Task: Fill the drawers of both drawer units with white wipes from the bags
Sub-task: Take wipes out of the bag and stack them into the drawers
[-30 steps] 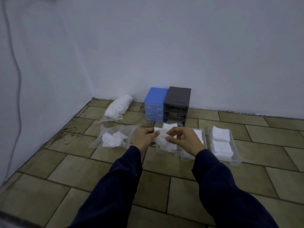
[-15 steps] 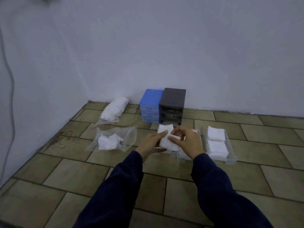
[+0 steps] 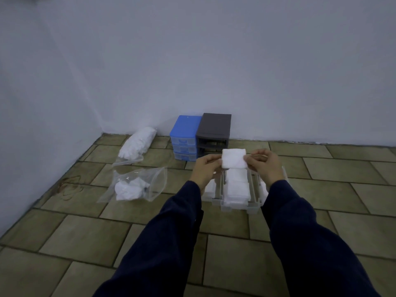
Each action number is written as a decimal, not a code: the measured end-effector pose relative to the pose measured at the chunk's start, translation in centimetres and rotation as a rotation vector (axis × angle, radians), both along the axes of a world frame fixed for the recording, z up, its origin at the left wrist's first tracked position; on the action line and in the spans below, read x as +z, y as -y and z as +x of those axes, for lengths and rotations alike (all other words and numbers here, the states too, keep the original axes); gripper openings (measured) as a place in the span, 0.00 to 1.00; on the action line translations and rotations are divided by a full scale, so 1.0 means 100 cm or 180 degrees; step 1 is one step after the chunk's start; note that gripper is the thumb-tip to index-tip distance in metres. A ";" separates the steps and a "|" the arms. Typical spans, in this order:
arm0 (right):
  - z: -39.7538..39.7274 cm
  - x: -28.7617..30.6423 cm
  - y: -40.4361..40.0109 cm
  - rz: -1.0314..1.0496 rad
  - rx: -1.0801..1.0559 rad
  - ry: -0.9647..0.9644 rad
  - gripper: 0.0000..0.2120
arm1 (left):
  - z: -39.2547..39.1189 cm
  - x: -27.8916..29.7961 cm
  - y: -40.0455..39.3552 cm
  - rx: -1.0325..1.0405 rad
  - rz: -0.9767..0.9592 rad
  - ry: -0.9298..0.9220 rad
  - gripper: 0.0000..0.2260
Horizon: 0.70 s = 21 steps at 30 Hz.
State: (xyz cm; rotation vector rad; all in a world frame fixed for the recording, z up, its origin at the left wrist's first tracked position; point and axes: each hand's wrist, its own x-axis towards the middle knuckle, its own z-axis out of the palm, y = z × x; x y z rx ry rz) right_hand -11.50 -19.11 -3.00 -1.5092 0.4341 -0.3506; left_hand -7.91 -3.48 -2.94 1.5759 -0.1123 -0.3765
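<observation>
Right now both hands hold a single folded white wipe [image 3: 233, 158] up in front of the two drawer units, above the loose drawers on the floor. The left hand [image 3: 205, 169] pinches the wipe's left edge between thumb and fingertips, its grip clamped on the cloth, and the right hand [image 3: 264, 165] pinches the right edge the same way, so the wipe hangs flat and roughly square between them. Both forearms are in dark blue sleeves [image 3: 177, 228]. Beneath the hands, three clear plastic drawers lie side by side on the tiled floor [image 3: 85, 232]: the middle drawer [image 3: 236, 187] shows folded white wipes stacked along its length, the left drawer [image 3: 211, 190] is mostly hidden by the left wrist though some white shows inside it, and the right drawer [image 3: 260, 189] is largely hidden by the right wrist, with a bit of white showing in it too. Against the far wall stand the blue drawer unit [image 3: 185, 138] with its clear drawers in place and, touching its right side, the dark grey drawer unit [image 3: 214, 131], whose visible slots look open and dark. To the left, near the corner, a full bag of wipes [image 3: 137, 143] lies on the floor, and nearer the person an open zip bag [image 3: 135, 185] holds a few crumpled wipes.
</observation>
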 end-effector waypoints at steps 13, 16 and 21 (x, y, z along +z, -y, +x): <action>0.014 -0.036 0.019 0.0048 -0.0119 -0.0657 0.12 | 0.007 -0.031 0.017 0.0032 0.1018 0.0562 0.10; 0.016 -0.037 0.025 0.0142 -0.0148 -0.0563 0.11 | 0.002 -0.035 0.023 -0.0274 0.1456 0.0774 0.20; 0.014 -0.038 0.034 0.0065 -0.0132 -0.0529 0.12 | 0.001 -0.039 0.027 -0.0546 0.2585 0.1243 0.29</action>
